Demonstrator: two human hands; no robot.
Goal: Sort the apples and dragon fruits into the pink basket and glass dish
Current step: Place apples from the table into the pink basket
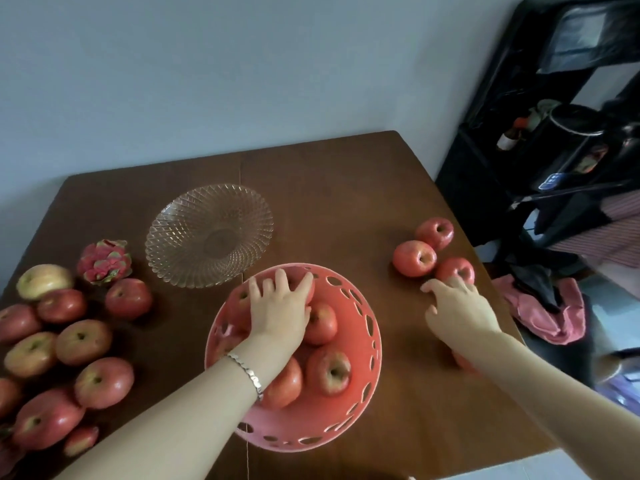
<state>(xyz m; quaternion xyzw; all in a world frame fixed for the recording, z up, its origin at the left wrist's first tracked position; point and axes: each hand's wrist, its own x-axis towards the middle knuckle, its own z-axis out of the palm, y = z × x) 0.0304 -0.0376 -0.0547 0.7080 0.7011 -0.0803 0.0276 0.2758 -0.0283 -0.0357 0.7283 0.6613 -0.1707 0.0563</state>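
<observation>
The pink basket [363, 341] stands at the table's near middle and holds several red apples [329, 370]. My left hand [278, 310] is inside it, fingers spread over an apple at the far side. My right hand [457, 308] rests on the nearest apple [457, 268] of a group of three at the right; its grip is not clear. Behind the basket, to the left, the glass dish [209, 233] holds nothing. One dragon fruit [104, 261] lies left of the dish. Several apples [83, 341] are piled at the left edge.
The brown wooden table [346, 188] ends close behind the right-hand apples. A pink cloth [550, 313] and a black shelf unit [540, 140] with bottles stand beyond the right edge. Another apple [462, 362] is partly hidden under my right forearm.
</observation>
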